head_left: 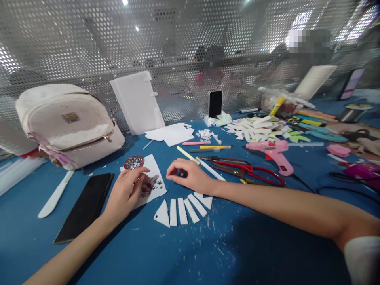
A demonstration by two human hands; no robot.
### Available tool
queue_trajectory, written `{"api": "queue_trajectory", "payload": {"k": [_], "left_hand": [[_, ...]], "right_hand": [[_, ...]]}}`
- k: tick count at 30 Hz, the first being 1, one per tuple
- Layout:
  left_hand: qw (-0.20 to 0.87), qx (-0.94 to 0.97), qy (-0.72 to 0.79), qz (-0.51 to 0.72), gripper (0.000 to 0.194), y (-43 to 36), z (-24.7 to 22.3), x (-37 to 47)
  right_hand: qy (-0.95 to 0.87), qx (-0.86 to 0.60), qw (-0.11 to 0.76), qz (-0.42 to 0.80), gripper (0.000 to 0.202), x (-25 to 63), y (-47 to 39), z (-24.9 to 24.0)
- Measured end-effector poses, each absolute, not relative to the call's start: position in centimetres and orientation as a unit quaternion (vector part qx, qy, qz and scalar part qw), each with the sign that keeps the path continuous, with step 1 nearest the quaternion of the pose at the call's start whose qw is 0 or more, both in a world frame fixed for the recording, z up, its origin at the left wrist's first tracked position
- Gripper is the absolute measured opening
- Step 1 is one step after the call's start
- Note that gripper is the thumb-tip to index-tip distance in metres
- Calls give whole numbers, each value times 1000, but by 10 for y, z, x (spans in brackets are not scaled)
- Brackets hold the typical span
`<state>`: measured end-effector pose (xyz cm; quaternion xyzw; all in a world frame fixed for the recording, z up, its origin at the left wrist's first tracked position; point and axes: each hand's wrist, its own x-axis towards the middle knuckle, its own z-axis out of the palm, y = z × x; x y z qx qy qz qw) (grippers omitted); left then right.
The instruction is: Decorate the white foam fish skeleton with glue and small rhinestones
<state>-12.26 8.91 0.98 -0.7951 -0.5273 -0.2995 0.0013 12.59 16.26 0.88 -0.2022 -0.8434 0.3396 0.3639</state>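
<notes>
My left hand rests over a white paper sheet, its fingers bent and apart above small dark and red beads or sequins. Beyond it, a round red-rimmed dish holds more of these shiny bits. Just right of the paper, my right hand is curled, thumb and forefinger tips close together; anything between them is too small to make out. In front of both hands lies a fanned row of white foam pieces, with a triangular, fish-head-like piece bearing a dark dot at its left end.
Red-handled scissors, pens and a pink glue gun lie to the right. Foam scraps are heaped behind. Left are a phone, a white plastic knife and a backpack. A perforated metal screen stands behind.
</notes>
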Motion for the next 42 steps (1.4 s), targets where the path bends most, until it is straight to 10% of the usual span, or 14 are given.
{"api": "queue_trajectory", "payload": {"k": [42], "left_hand": [[41,-867,-438,-234,26,94,3,-122]], "right_hand": [[-847,-191,368,331,5,126,163,8]]}}
